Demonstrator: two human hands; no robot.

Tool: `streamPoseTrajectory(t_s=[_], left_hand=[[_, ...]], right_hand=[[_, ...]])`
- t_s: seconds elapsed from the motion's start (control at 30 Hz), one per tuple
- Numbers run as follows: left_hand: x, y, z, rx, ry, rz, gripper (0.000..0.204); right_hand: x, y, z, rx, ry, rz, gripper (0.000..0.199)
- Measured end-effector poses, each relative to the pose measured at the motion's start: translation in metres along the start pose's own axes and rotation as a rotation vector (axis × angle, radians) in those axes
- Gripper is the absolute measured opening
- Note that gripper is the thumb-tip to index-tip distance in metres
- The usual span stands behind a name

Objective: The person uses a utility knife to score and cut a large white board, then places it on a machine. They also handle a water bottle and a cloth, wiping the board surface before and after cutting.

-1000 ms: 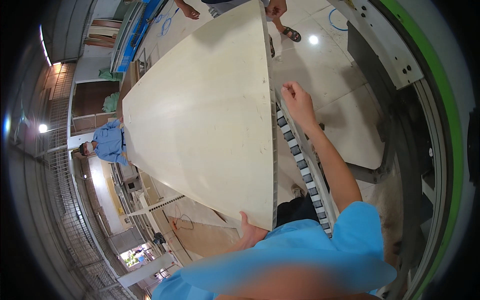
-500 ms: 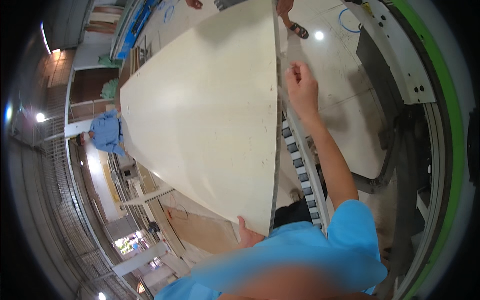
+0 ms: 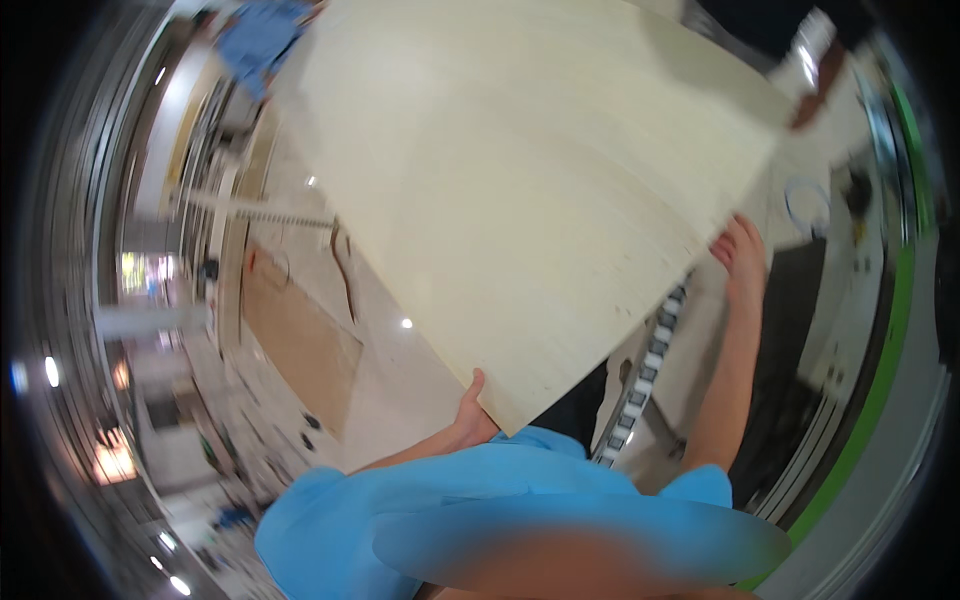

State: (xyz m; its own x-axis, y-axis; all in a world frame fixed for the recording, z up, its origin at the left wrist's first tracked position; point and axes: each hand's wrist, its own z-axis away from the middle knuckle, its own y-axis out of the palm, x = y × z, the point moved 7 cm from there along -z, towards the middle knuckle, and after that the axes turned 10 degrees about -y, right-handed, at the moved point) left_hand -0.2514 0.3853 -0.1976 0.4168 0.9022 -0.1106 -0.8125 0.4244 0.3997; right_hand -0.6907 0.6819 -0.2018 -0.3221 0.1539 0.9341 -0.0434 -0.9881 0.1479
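Big pale board (image 3: 520,200), left hand (image 3: 474,416) clasping its near corner

Head view (only cam): board fills the middle, tilted in frame, near corner just beside the person's blue shirt (image 3: 440,490), far end running out past the top edge. Left hand pinches the left edge by that corner, thumb on the top face, fingers out of sight below. Right hand (image 3: 742,258) is at the right edge w/ fingers bent; motion blur there, so can't tell if it grips or only touches.

Handling, judged by eye: board looks stiff & flat, prob. awkward & fairly heavy for its span, w/ a smooth face that may slip under a flat palm. Corners & edges look the likeliest bits to chip. Best hold: both long edges, thumb on top, fingers under, hands well apart. Co-worker in blue (image 3: 262,40) is by the far left side; another person's hand (image 3: 812,100) is near the far right corner.

Black-and-white strip (image 3: 640,390) runs out from under the right edge; green-edged machine (image 3: 850,445) beyond.

Labels: no brand or legible writing on the board, just small dark scuffs nr the right edge.
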Motion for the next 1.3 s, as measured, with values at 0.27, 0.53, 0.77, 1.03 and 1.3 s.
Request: streamPoseTrajectory(t_s=[0.27,0.53,0.77,1.03,1.3], left_hand=[[0.007,0.007,-0.008,0.093,-0.011,0.057,0.074],[0.003,0.008,0.0,0.113,-0.03,0.015,0.076],[-0.002,0.008,0.008,0.161,-0.043,0.03,0.075],[-0.008,0.001,0.014,0.113,-0.036,-0.02,0.074],[-0.019,-0.039,0.029,0.027,-0.036,-0.019,0.077]], right_hand=[[-0.015,-0.008,-0.01,0.177,0.265,-0.383,0.045],[-0.034,-0.006,-0.034,-0.183,0.389,-0.37,0.047],[-0.029,0.001,-0.033,0.014,0.326,-0.351,0.048],[-0.01,0.019,-0.012,-0.065,0.342,-0.303,0.049],[-0.017,0.038,0.029,-0.087,0.31,-0.263,0.045]])
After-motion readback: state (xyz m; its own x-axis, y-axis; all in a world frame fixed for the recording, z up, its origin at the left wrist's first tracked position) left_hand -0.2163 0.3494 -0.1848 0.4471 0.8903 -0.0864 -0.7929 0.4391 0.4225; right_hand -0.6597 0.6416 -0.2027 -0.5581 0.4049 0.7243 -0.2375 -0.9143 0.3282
